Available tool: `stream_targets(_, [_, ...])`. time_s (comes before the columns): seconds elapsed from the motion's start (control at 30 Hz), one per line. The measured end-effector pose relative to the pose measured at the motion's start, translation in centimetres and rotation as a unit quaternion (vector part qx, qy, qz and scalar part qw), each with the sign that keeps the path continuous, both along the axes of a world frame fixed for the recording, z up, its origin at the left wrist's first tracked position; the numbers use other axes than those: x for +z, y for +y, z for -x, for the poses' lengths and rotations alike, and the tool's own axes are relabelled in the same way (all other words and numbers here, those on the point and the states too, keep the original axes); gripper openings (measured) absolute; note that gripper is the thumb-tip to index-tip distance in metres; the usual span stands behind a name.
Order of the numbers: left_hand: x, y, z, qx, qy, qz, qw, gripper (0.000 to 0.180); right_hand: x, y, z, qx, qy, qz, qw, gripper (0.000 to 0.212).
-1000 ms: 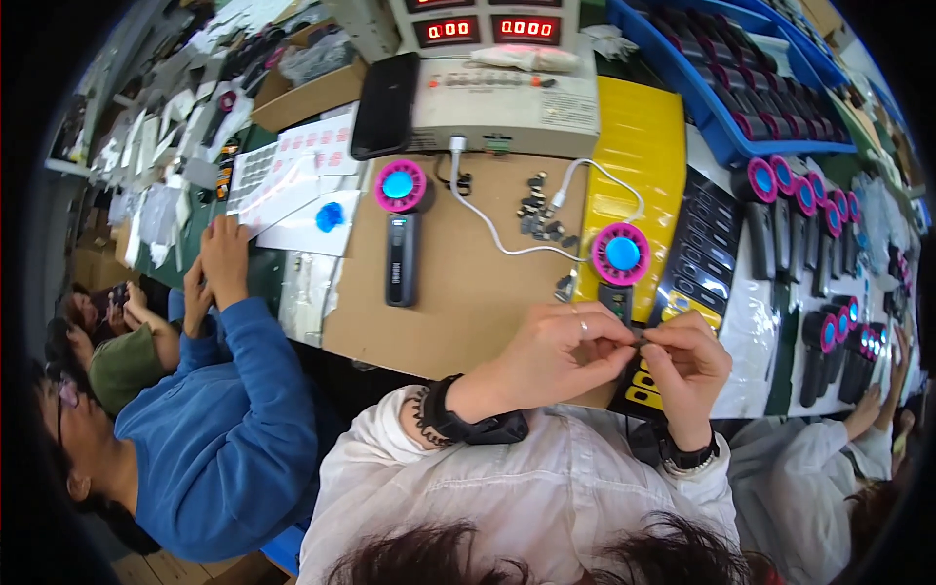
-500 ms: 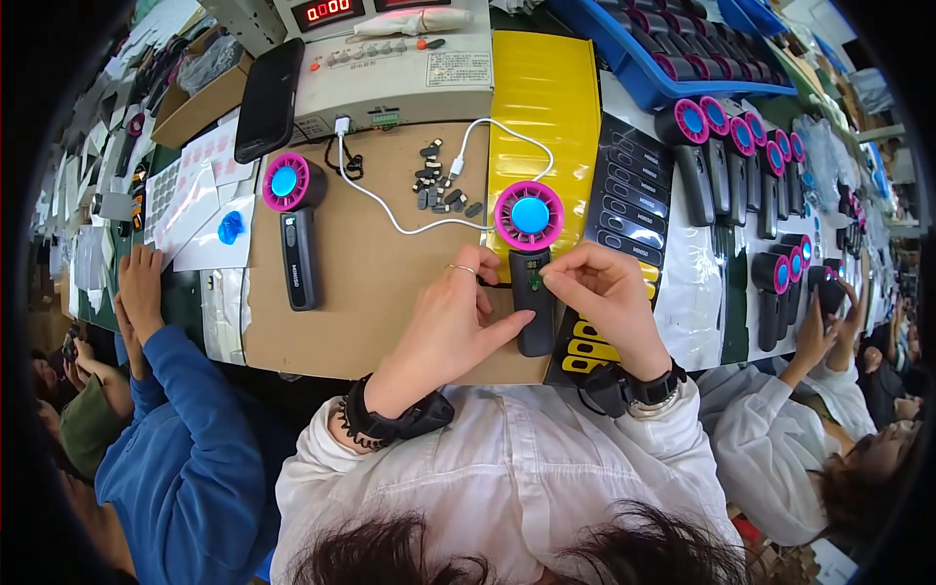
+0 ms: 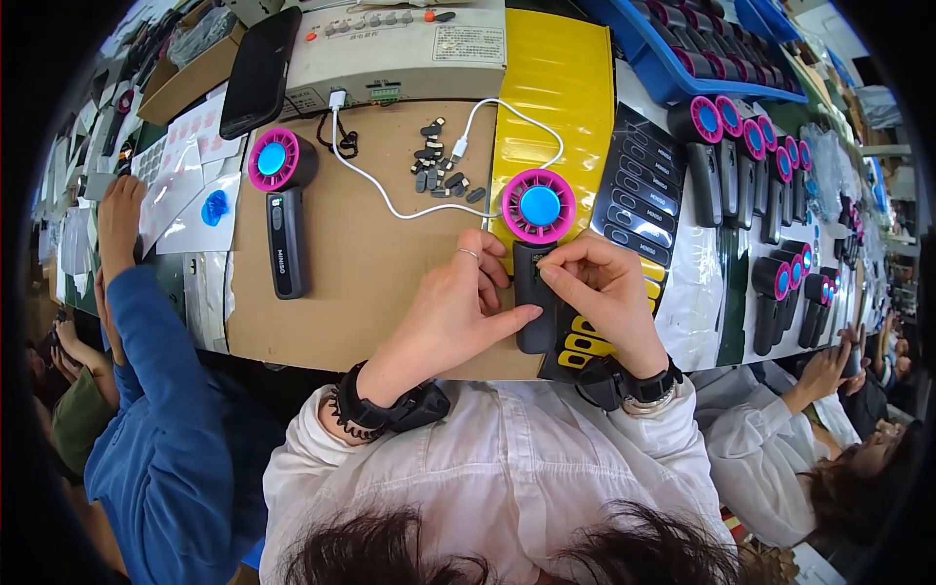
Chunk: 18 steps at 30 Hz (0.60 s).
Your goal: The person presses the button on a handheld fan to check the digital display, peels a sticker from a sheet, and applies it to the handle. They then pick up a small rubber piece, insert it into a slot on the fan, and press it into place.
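A handheld fan (image 3: 533, 312) with a pink ring and blue centre lies on the board in front of me, its dark handle toward me. My left hand (image 3: 451, 307) steadies it: the fingers are curled at the handle's left side and the thumb lies on the handle. My right hand (image 3: 606, 292) is closed in a pinch over the handle's upper part, beside the small display window. What the fingertips pinch is too small and hidden to name. A second fan (image 3: 287, 244) of the same kind lies to the left, its small display lit.
Small black plug adapters (image 3: 429, 178) lie beyond my hands near a white cable (image 3: 395, 208) from a control box (image 3: 405, 63). Yellow sheet (image 3: 551, 73) and black label sheet (image 3: 639, 185) lie right, then rows of fans (image 3: 704, 180) and a blue crate (image 3: 673, 93). Co-workers sit both sides.
The view has shifted slightly. My right fingertips have come down over the display area, where a small green patch showed before. The left hand keeps its hold on the handle.
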<state>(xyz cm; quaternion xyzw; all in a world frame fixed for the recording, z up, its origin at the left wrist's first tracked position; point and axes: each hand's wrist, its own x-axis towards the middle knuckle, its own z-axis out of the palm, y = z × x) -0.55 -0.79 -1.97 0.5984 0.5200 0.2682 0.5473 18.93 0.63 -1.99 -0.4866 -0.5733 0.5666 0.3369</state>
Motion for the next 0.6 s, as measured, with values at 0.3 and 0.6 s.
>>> stream_targets(0.3, [-0.2, 0.0, 0.0, -0.005, -0.003, -0.003, 1.000, 0.056, 0.1, -0.4, 0.5, -0.031, -0.068, -0.097, 0.992, 0.013])
stream_targets(0.6, [0.1, 0.1, 0.0, -0.007, 0.000, -0.017, 1.000, 0.056, 1.5, -0.8, 1.1, -0.056, -0.132, -0.150, 0.978, 0.016])
